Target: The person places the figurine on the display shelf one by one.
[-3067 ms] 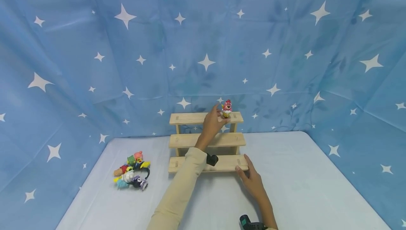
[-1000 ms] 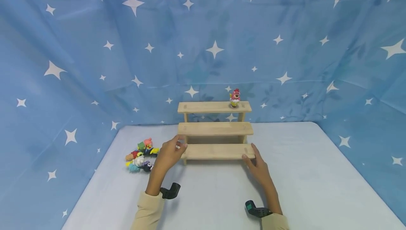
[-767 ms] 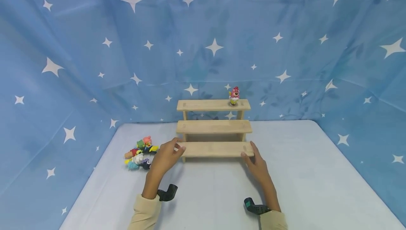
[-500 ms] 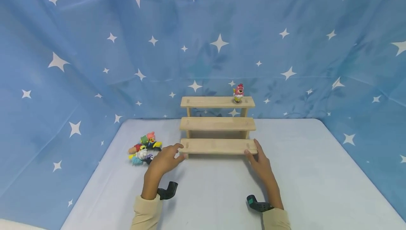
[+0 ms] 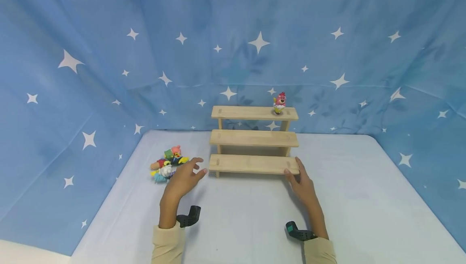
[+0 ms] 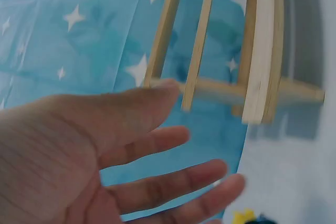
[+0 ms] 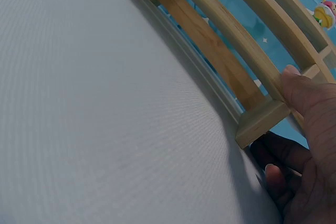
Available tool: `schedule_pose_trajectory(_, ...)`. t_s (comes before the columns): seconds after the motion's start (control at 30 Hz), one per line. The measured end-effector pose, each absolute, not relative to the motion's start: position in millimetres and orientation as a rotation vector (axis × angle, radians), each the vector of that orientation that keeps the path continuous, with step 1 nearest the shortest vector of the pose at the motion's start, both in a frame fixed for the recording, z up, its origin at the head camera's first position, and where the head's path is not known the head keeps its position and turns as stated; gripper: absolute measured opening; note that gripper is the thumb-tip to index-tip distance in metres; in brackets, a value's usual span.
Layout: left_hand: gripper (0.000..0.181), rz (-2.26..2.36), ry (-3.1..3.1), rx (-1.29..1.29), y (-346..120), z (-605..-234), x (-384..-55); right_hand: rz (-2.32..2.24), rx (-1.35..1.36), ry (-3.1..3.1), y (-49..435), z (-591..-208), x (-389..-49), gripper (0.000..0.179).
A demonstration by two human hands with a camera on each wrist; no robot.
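A three-tier wooden display shelf (image 5: 251, 163) stands on the white table. My right hand (image 5: 305, 187) grips the right end of its bottom step; in the right wrist view the thumb (image 7: 299, 90) lies on the step's edge, with the fingers round by the leg. My left hand (image 5: 182, 179) hovers off the shelf's left end, fingers spread and loosely bent, holding nothing. On the top step, toward the right, a pink figurine (image 5: 279, 102) with a red top and yellow-green base stands upright. Left of the shelf lies a pile of small colourful figurines (image 5: 165, 170), partly hidden by my left hand.
A blue cloth (image 5: 233, 61) with white stars hangs behind the table and along both sides. Black cameras sit on both wrists, the left camera (image 5: 190, 216) and the right camera (image 5: 299, 231). The table (image 5: 251, 215) stretches in front of the shelf.
My left hand let go of the pink figurine on the top step, came down to the shelf's lower left end, then drew away leftward. My right hand stays on the bottom step; the head view shifted.
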State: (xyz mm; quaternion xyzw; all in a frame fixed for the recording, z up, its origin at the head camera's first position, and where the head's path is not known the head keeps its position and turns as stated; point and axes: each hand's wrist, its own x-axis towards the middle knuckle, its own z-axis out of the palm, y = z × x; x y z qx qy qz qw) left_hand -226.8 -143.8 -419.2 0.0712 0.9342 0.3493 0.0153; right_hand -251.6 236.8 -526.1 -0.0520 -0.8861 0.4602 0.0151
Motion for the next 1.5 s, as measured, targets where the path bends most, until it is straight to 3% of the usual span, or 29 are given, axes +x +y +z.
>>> schedule_pose_trajectory(0.53, 0.053, 0.991, 2.998, -0.466, -203, -440, -233, 1.423, -0.170, -2.745, 238, -519, -250, 0.082)
schedule_pose_trajectory(1.03, 0.061, 0.985, 2.930, -0.619, -213, -462, -238, 1.415, -0.175, -2.760, 236, -521, -251, 0.081)
schedule_pose_trajectory(1.5, 0.055, 0.970, 2.834, -0.620, -227, -470, -239, 1.412, -0.170, -2.751, 237, -527, -254, 0.082)
